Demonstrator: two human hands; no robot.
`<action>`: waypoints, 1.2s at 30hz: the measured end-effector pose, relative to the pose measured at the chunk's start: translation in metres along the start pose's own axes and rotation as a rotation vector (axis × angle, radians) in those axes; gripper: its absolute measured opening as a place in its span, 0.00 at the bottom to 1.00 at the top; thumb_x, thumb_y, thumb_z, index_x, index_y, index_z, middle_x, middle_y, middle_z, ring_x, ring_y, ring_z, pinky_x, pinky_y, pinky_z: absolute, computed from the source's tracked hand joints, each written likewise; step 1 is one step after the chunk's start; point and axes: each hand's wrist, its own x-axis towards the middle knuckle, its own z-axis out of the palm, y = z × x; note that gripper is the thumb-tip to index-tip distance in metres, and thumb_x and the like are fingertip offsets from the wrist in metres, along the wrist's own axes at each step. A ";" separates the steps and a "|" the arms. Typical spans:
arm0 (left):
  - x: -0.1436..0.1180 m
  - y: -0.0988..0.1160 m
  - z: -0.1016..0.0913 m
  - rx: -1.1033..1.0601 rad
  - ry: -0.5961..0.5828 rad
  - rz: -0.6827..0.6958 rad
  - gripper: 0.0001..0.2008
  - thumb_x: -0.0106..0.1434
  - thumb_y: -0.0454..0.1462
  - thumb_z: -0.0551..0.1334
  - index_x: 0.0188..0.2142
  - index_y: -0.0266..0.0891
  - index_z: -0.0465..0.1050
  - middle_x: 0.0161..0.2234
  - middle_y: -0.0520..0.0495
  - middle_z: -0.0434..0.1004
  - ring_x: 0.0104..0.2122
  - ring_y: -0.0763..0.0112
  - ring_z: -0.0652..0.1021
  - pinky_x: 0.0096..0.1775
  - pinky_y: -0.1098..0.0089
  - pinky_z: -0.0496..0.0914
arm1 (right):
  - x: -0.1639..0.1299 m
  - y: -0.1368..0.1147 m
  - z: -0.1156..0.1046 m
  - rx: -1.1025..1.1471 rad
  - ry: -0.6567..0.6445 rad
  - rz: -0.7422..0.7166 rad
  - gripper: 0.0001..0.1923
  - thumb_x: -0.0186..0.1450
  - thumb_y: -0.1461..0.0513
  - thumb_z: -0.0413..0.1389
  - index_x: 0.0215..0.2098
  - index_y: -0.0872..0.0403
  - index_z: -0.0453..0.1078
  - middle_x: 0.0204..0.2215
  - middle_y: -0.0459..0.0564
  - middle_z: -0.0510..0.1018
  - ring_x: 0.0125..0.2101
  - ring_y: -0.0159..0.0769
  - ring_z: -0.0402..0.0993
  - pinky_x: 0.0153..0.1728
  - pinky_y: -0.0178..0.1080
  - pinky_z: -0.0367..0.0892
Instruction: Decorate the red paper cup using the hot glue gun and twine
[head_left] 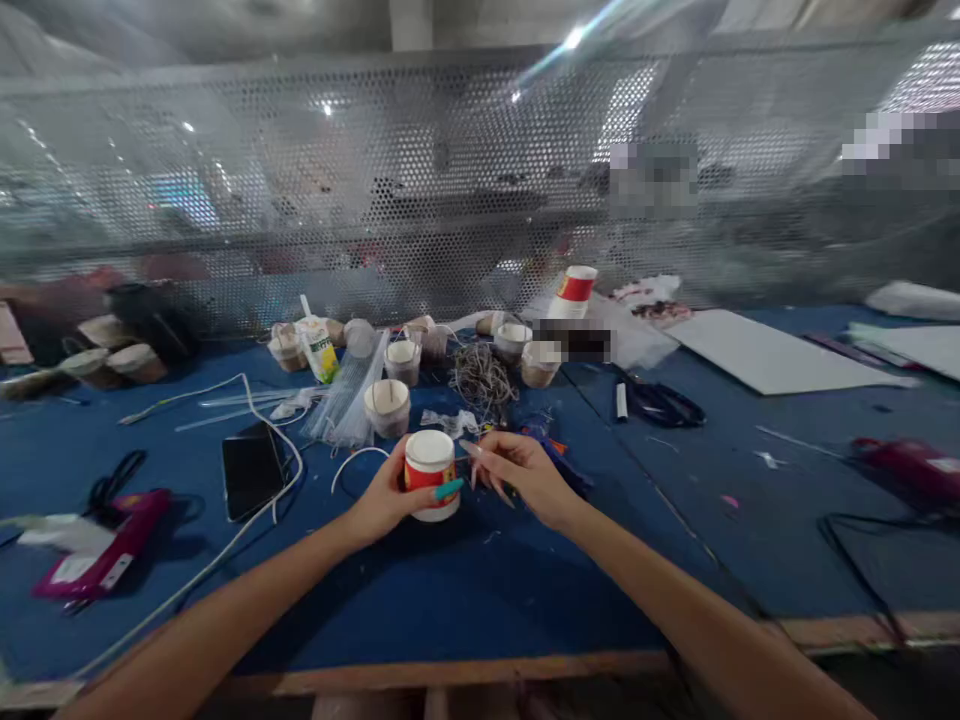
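While the left hand (386, 497) wraps its grip around the upright cup (430, 474) on the tabletop (480, 590), the right hand (525, 473), fingers pinched together, hovers just beside it at three o'clock.

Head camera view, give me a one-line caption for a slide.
Left hand grips a red-and-white cup on a blue worktable as the right hand hovers beside it.

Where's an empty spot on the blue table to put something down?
Bare blue cloth lies near the table's front edge, between the two forearms. More lies right of the left hand and right hand, between the black scissors and pink tool. It is crowded behind the red-and-white cup, around the small cups.
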 end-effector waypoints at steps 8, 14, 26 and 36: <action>0.000 -0.009 -0.007 -0.103 -0.082 -0.011 0.31 0.42 0.42 0.72 0.47 0.40 0.70 0.43 0.45 0.77 0.44 0.59 0.75 0.48 0.60 0.67 | -0.001 0.000 0.002 0.005 -0.012 0.004 0.19 0.58 0.50 0.60 0.21 0.56 0.67 0.11 0.38 0.67 0.10 0.21 0.58 0.11 0.26 0.55; -0.001 -0.009 -0.007 -0.112 -0.076 -0.001 0.28 0.44 0.41 0.72 0.44 0.40 0.70 0.40 0.46 0.77 0.39 0.63 0.76 0.45 0.63 0.69 | -0.003 -0.002 0.003 0.003 -0.025 0.005 0.18 0.58 0.51 0.60 0.21 0.56 0.67 0.13 0.40 0.69 0.09 0.20 0.58 0.11 0.27 0.55; -0.001 -0.003 0.002 -0.068 -0.063 -0.006 0.31 0.35 0.37 0.75 0.39 0.38 0.67 0.35 0.48 0.76 0.36 0.65 0.75 0.42 0.62 0.69 | -0.001 0.001 0.000 -0.011 -0.028 0.003 0.18 0.57 0.50 0.61 0.22 0.56 0.68 0.13 0.39 0.67 0.11 0.22 0.59 0.11 0.27 0.56; -0.001 -0.002 0.003 -0.088 -0.061 0.012 0.30 0.35 0.36 0.75 0.39 0.38 0.67 0.34 0.49 0.76 0.35 0.67 0.75 0.40 0.65 0.70 | -0.002 -0.001 0.001 -0.024 -0.046 -0.005 0.18 0.58 0.50 0.60 0.22 0.56 0.68 0.12 0.38 0.66 0.09 0.21 0.58 0.12 0.28 0.55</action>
